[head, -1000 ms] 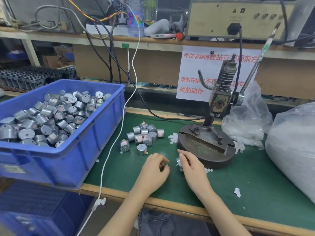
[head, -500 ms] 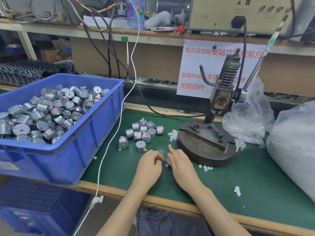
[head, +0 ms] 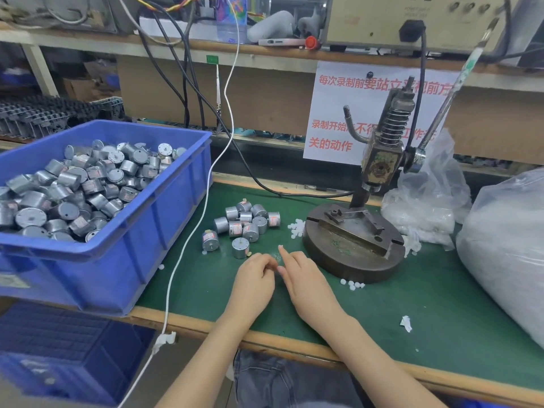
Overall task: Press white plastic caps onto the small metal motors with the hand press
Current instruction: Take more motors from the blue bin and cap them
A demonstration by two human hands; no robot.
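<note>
Two hands are held close together on the green mat [head: 441, 319], just in front of the round base [head: 353, 260] of the hand press [head: 379, 163]. The left hand [head: 254, 282] is seen from the back, its fingers curled inward toward the right hand [head: 307, 282]. Whether anything is gripped between them cannot be told (the fingertips are hidden). The index finger [head: 283, 255] of the right hand is stretched forward, and its other fingers are bent. A loose group of motors [head: 247, 223] is laid on the mat just beyond the left hand, and many more are heaped in the blue bin [head: 164, 219] at the left. Several white caps [head: 295, 228] are scattered beside the left edge of the base, with a few more at its front edge. The lever [head: 453, 92] of the press is raised. Clear bags [head: 506, 248] are set at the right.
</note>
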